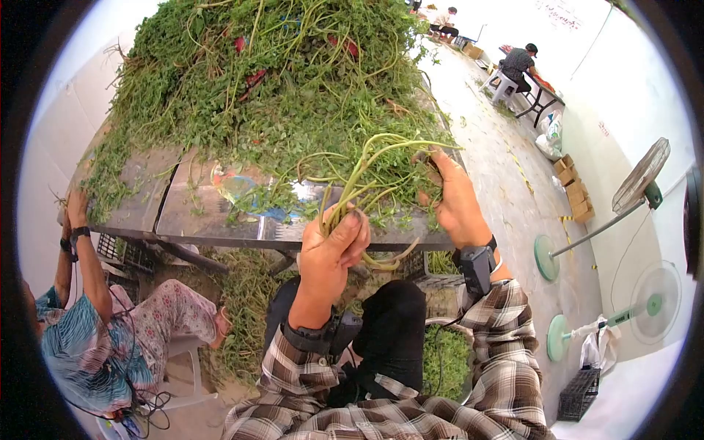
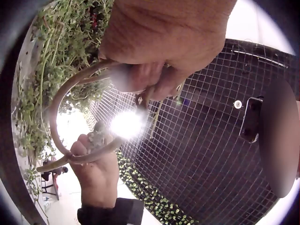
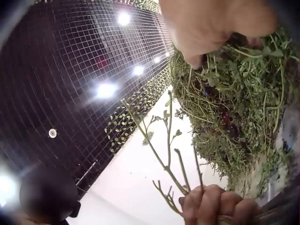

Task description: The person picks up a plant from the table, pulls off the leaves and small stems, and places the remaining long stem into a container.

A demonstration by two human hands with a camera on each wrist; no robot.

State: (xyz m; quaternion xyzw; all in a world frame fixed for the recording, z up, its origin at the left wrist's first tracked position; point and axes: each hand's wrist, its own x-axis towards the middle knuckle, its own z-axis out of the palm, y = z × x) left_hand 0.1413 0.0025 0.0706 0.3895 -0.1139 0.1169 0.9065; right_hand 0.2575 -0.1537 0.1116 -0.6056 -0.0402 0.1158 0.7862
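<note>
My left hand (image 1: pixel 334 253) grips a bundle of long green stems (image 1: pixel 359 172) just above the table's front edge, with curled fingers round their lower part. The stems arch up and over to the right. At their far end my right hand (image 1: pixel 460 202) pinches stem tips and some leafy sprigs between thumb and fingers. In the left wrist view a thick stem (image 2: pixel 58 103) loops below the left hand (image 2: pixel 168 37). In the right wrist view bare cut stems (image 3: pixel 171 173) stick out of the left fist (image 3: pixel 220 206), and the right hand (image 3: pixel 215 28) is above them.
A large heap of leafy greens (image 1: pixel 279 81) covers the back of the table (image 1: pixel 213 213). At the left sits another person (image 1: pixel 110 345) with hands at the table edge. Crates, a basin of leaves (image 1: pixel 447 359) and fallen greens lie below. Fans (image 1: pixel 546 258) stand at right.
</note>
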